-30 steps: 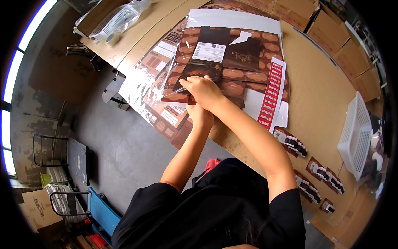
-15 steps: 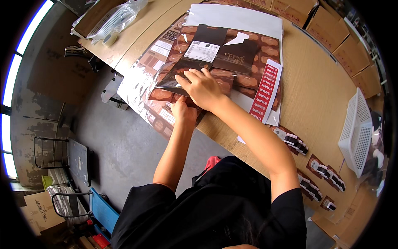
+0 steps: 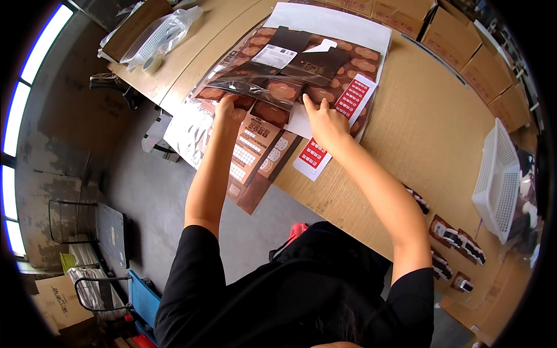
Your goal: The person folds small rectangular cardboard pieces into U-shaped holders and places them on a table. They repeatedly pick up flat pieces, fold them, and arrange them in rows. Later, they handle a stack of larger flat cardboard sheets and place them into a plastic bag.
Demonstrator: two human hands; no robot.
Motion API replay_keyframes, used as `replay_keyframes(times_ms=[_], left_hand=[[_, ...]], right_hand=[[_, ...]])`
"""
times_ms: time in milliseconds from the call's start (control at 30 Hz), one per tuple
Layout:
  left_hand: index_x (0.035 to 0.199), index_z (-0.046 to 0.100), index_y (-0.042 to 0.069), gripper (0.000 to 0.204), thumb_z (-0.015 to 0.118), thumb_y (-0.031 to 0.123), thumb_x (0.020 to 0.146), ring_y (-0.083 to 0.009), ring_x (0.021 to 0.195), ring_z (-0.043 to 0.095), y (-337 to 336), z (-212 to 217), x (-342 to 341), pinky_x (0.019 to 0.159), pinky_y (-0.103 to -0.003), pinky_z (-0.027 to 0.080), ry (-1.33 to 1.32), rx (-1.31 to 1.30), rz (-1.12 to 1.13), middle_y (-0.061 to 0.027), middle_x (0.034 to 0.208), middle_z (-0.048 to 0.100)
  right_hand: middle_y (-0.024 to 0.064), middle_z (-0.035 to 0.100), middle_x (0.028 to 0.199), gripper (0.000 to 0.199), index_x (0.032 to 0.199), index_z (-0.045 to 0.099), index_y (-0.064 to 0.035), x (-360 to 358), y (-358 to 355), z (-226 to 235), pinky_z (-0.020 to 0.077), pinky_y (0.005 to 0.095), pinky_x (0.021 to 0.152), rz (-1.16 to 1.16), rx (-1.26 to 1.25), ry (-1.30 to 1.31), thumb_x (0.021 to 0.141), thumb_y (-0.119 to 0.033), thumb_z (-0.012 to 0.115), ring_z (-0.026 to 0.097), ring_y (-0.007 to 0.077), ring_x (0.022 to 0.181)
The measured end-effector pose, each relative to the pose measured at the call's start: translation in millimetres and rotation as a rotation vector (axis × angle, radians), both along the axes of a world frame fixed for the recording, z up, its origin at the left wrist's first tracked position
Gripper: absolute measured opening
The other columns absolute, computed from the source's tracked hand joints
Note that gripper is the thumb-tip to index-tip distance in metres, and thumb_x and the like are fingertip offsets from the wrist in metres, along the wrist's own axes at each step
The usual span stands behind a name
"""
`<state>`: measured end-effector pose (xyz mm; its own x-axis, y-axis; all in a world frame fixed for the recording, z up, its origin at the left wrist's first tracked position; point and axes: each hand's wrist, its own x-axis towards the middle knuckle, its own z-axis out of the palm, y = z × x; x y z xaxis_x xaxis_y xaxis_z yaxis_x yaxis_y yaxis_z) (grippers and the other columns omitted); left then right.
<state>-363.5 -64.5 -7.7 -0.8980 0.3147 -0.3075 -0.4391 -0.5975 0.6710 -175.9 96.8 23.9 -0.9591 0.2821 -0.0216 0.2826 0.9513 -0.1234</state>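
A clear plastic bag [image 3: 249, 87] with brown printed sheets lies across the table, its near edge raised. My left hand [image 3: 231, 111] is closed on that edge at the left; its fingertips are partly hidden. At the right of the same edge, my right hand [image 3: 329, 123] grips the bag, some fingers out of sight beneath it. On the brown sheets lie a dark flat carton [image 3: 322, 65] and a white label [image 3: 274, 56]. A strip of red stickers [image 3: 355, 97] runs under my right hand. Below the bag, more brown printed sheets [image 3: 254, 152] overhang the table edge.
Cardboard boxes [image 3: 452, 43] line the table's far right side. A white perforated basket [image 3: 500, 180] stands at the right, near small brown cards [image 3: 455, 239] with dark-and-white pieces. A tape roll [image 3: 152, 64] sits far left. On the floor is a blue trolley [image 3: 144, 298].
The bag has shifted away and its near edge lifted, uncovering printed sheets beneath. My right hand has moved right from on top of the bag to its edge; my left hand has moved left.
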Motion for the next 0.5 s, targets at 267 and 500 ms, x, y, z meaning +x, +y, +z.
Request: replay_keyframes(times_ms=[267, 500], left_hand=[[0.095, 0.051, -0.002, 0.021, 0.037, -0.007, 0.08, -0.0278, 0.081, 0.057, -23, -10, 10, 0.074, -0.045, 0.048, -0.014, -0.086, 0.108, -0.0142, 0.088, 0.057], [0.098, 0.048, -0.005, 0.021, 0.037, -0.007, 0.079, -0.0293, 0.083, 0.057, -25, -5, 30, 0.076, -0.047, 0.048, 0.066, -0.028, 0.136, -0.0166, 0.09, 0.056]], right_hand=[[0.0297, 0.028, 0.127, 0.058, 0.131, 0.027, -0.0172, -23, 8, -11, 0.0482, 0.038, 0.076, -0.085, -0.255, 0.04, 0.078, -0.002, 0.044, 0.055, 0.0355, 0.095], [0.027, 0.026, 0.13, 0.061, 0.13, 0.028, -0.02, -25, 3, -22, 0.0491, 0.0375, 0.074, -0.092, -0.25, 0.23, 0.076, 0.001, 0.042, 0.057, 0.034, 0.088]])
